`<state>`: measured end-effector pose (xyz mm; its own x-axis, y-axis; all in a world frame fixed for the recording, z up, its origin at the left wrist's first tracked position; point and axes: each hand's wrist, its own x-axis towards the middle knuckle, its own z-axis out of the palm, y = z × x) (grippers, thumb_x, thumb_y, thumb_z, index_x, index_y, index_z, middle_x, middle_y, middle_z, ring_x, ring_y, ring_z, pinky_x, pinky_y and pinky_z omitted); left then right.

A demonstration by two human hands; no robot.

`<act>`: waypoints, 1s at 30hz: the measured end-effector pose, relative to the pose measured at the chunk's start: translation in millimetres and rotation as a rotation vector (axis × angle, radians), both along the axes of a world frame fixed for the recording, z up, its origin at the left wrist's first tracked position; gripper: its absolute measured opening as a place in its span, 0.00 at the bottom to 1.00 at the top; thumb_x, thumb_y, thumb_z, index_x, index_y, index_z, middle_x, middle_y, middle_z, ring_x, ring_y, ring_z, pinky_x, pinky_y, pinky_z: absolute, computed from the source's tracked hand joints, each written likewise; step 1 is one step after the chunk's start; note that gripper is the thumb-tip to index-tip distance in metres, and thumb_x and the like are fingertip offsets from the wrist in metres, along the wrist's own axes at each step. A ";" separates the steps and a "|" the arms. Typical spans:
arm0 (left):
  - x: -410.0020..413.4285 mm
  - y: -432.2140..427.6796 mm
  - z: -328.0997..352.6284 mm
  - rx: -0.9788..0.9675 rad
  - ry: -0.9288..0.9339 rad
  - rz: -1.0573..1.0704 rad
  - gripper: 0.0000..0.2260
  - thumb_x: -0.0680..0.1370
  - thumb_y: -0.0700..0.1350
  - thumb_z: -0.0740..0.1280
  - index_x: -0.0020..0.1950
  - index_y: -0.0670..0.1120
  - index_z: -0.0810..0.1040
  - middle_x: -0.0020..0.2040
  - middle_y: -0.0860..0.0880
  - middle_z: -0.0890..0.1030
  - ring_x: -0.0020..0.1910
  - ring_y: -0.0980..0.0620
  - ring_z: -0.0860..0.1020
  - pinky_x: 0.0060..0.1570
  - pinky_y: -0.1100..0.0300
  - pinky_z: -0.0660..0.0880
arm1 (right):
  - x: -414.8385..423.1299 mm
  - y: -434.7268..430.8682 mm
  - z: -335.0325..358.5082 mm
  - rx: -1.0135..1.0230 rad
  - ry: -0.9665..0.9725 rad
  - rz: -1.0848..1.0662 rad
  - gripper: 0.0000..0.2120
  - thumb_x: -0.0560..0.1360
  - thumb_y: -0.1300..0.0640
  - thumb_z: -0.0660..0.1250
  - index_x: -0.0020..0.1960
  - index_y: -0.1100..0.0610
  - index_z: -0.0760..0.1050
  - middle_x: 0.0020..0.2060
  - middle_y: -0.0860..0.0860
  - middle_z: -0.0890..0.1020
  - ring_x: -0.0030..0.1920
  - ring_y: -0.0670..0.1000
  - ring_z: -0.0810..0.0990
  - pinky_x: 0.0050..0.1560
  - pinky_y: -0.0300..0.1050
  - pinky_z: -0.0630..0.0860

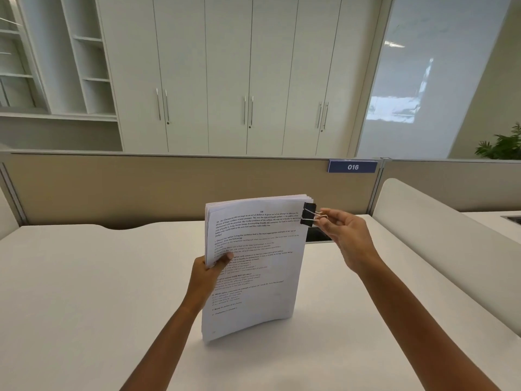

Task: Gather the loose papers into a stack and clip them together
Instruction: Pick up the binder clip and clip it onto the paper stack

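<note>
- stack of papers (262, 277) upright mid-bench (84, 292), blocks the middle
- open bench surface left of the stack and on its near side, passable
- partition wall (169, 187) shuts the far edge
- curved white side panel (437, 235) walls the right; right hand (346, 235) with clip (309, 211) sits between panel and stack top
- dark slot (317, 235) in bench just behind stack

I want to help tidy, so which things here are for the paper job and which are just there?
For the job: paper stack, held upright by the left hand; black binder clip at its top right corner, pinched by the right hand.
Just there: white desk, 016 sign, plant, cupboards.
</note>
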<state>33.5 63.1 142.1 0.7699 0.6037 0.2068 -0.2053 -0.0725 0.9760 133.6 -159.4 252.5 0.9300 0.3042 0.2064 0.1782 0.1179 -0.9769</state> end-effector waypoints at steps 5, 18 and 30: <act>-0.3 -3.6 1.1 0.007 -0.019 0.001 0.06 0.75 0.40 0.66 0.42 0.51 0.77 0.39 0.51 0.81 0.38 0.51 0.81 0.27 0.69 0.77 | -14.3 14.8 14.6 -0.152 -0.349 -0.042 0.15 0.72 0.71 0.67 0.58 0.69 0.75 0.48 0.56 0.80 0.47 0.53 0.79 0.45 0.33 0.77; 5.7 -10.9 4.6 0.067 0.015 0.032 0.06 0.76 0.41 0.66 0.52 0.41 0.77 0.46 0.44 0.80 0.40 0.44 0.80 0.30 0.68 0.79 | -48.5 50.9 38.4 -0.440 -1.020 -0.056 0.12 0.72 0.76 0.61 0.53 0.69 0.77 0.49 0.61 0.81 0.44 0.54 0.82 0.48 0.31 0.75; 16.0 -41.1 7.1 -0.018 0.061 0.161 0.08 0.74 0.48 0.68 0.46 0.43 0.79 0.41 0.43 0.82 0.39 0.42 0.82 0.42 0.50 0.81 | -63.1 74.5 -67.9 -0.384 -0.549 -0.121 0.06 0.76 0.65 0.63 0.44 0.64 0.78 0.38 0.56 0.82 0.39 0.53 0.81 0.44 0.42 0.81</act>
